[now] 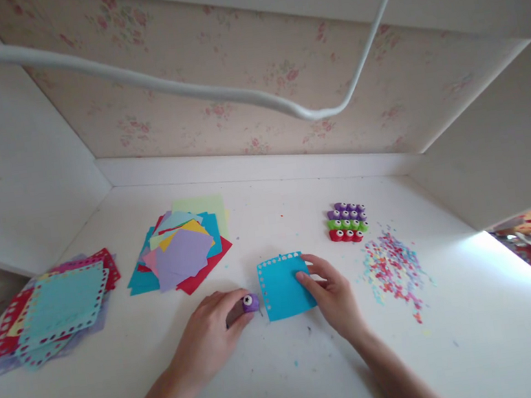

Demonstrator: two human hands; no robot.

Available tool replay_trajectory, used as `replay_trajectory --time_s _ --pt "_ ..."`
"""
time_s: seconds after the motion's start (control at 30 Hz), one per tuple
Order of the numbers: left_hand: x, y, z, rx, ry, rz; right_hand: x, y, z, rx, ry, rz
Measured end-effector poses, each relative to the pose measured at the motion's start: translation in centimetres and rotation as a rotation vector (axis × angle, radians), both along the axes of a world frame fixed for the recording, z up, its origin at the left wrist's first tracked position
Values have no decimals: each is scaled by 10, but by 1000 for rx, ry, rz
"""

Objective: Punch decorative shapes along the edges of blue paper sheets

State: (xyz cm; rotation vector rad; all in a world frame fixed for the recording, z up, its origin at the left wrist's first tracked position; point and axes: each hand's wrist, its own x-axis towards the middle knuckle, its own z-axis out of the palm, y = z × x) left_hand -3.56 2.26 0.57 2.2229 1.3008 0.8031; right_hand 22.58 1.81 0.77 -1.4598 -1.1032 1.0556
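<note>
Between the thumb and fingers of my left hand (213, 328) is a small purple craft punch (250, 303), its white top marked with a dark star-like shape. Just right of it, my right hand (333, 294) pinches the right edge of a blue paper square (285, 291). Rows of punched holes run along the paper's top and left edges. A narrow gap separates the punch from the paper's left edge.
Plain coloured papers (185, 255) lie piled at back left. Hole-edged sheets (68, 300) are stacked farther left. Purple, green and red punches (347, 222) stand in rows at right, beside scattered confetti (394, 263). A white cable (183, 91) hangs across above.
</note>
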Motion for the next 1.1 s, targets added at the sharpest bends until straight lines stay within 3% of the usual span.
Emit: replay_trajectory --time_s 0.2,0.57,1.1 --pt "3 -1 4 1 7 7 0 1 -7 7 -156 18" --pt "3 -1 -1 13 10 -2 -2 1 -11 40 -175 32" --pt "4 0 6 33 60 -95 -4 -1 -4 117 -292 38"
